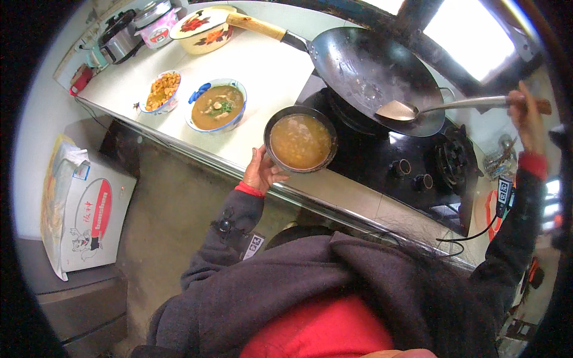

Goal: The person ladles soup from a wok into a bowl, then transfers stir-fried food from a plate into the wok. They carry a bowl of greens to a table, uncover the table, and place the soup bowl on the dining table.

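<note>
My left hand (260, 173) grips a dark bowl (267, 157) by its side and underside, over the counter's front edge. Brownish soup (299, 141) with pale bits fills it nearly to the rim. To the right, my right hand (526, 116) is closed round the handle end of a metal ladle (459, 104). The ladle's scoop rests low inside a large dark wok (382, 65), apart from the bowl. The wok is tilted on the stove, its wooden handle (256, 26) pointing to the far left. Only a little wet residue shows inside it.
On the white counter (262, 77) stand a bowl of soup with greens (218, 107), a bowl of golden chunks (162, 94) and a flowered enamel pot (206, 31). Cookers (155, 24) line the back left. The black stove (382, 179) has a second burner (456, 152). A white carton (95, 209) stands left.
</note>
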A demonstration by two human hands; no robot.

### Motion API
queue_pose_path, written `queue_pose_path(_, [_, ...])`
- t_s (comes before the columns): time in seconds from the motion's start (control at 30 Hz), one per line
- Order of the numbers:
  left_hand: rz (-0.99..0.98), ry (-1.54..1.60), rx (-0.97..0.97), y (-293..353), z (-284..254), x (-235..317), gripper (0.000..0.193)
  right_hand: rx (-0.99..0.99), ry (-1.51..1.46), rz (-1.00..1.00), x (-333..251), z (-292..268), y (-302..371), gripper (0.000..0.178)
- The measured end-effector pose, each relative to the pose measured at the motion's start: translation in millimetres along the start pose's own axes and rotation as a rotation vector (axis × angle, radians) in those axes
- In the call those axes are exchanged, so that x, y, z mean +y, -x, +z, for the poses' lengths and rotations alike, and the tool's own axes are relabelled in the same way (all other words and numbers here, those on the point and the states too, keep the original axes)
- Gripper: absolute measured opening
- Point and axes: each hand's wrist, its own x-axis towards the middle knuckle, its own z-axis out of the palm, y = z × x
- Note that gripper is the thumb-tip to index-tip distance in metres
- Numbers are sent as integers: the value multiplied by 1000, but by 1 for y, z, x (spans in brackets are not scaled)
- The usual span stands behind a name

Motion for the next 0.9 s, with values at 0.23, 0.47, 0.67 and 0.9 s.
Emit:
queue_pose_path(0.23, [-15, 8, -2, -3, -3, 7, 63, 206, -310, 25, 66, 64, 46, 21])
queue_pose_path(0.47, [-44, 11, -28, 8, 7, 7, 61, 110, -762, 20, 118, 115, 70, 27])
queue_pose_path(0.67, [-27, 11, -9, 20, 17, 7, 61, 48, -855, 5, 93, 119, 74, 26])
queue_pose_path(0.9, [-42, -2, -5, 28, 19, 4, 62, 230, -807, 79, 101, 109, 89, 24])
